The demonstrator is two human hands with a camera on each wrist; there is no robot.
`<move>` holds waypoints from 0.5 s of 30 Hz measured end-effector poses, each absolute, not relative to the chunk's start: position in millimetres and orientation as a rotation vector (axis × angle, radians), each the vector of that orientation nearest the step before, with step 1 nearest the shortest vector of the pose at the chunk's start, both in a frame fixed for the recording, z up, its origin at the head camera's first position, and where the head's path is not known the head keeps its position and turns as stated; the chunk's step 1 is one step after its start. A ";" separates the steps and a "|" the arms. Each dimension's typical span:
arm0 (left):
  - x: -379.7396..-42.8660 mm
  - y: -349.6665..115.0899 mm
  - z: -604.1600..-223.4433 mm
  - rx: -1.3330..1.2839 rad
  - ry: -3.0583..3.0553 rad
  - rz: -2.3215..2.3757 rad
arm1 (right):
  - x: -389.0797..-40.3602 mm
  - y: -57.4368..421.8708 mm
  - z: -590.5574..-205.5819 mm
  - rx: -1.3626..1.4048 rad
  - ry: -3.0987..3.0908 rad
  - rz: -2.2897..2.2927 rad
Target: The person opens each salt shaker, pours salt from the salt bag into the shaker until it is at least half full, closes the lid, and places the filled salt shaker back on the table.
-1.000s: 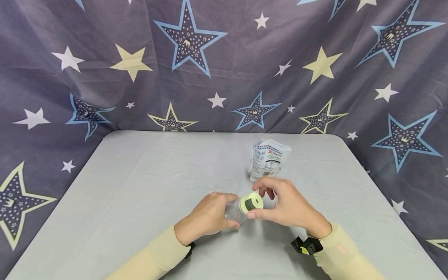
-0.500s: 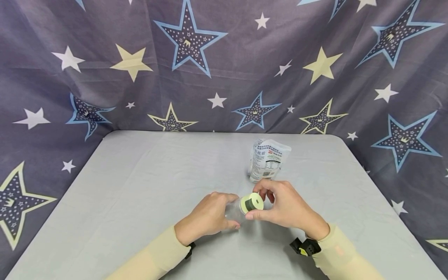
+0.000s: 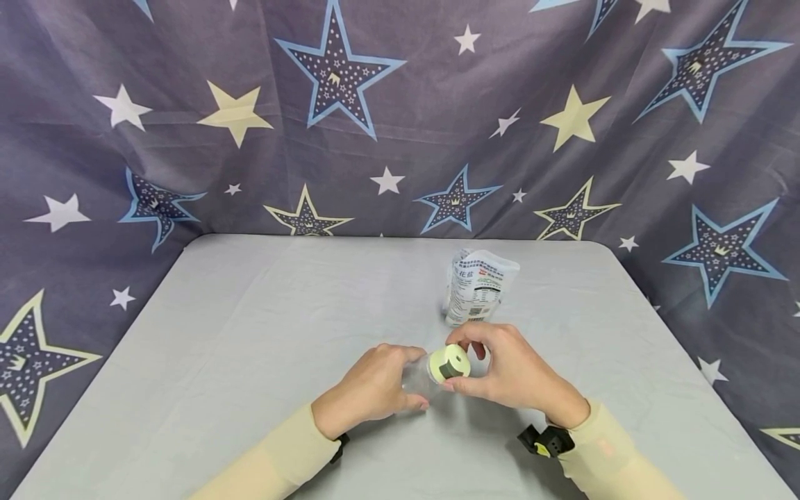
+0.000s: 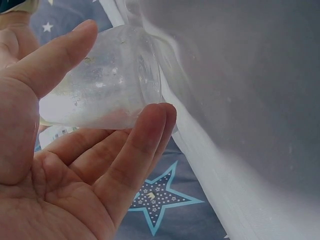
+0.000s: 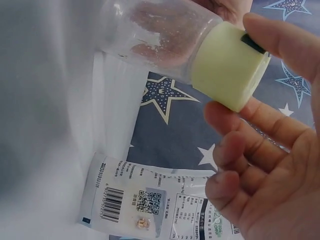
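A clear bottle with a pale yellow-green lid stands on the grey tabletop in the middle, tilted or foreshortened in the head view. Around its body my left hand curls, thumb on the near side; in the left wrist view bits of residue cling to the clear wall. Thumb and fingertips of my right hand pinch the lid, which carries a dark tab. The right wrist view shows the lid on the bottle's mouth, with the lower fingers curled below it.
Just behind the right hand stands a white printed pouch, its barcode and QR code visible in the right wrist view. The tabletop meets a dark star-patterned cloth at the back and sides.
The lid has turned slightly, its dark tab shifting toward the near side. My right fingers have moved a little with it and closed on the lid. My left hand and the pouch stay put.
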State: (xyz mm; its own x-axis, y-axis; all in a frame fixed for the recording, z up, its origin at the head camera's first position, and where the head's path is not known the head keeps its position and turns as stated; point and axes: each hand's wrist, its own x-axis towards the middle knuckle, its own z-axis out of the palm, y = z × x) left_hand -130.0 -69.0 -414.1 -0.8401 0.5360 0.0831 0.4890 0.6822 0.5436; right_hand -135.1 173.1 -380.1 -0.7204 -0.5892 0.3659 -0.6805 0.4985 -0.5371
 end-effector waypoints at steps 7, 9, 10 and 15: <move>-130.0 -69.5 -414.7 0.875 2.809 0.880 | -135.6 174.1 -379.9 1.165 -2.561 1.034; -130.0 -69.6 -414.5 0.876 2.811 0.880 | -135.7 174.7 -379.8 1.180 -2.554 1.042; -129.9 -69.6 -414.4 0.877 2.811 0.879 | -135.9 174.9 -379.7 1.188 -2.551 1.044; -129.8 -69.7 -413.7 0.875 2.807 0.882 | -136.5 175.5 -379.6 1.217 -2.545 1.053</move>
State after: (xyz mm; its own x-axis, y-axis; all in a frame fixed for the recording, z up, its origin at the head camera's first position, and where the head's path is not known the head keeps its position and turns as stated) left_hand -129.8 -69.7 -413.7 -0.8351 0.5412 0.0986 0.5003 0.6726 0.5452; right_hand -136.5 175.5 -379.6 -0.6665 -0.6346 0.3912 -0.7255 0.4313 -0.5363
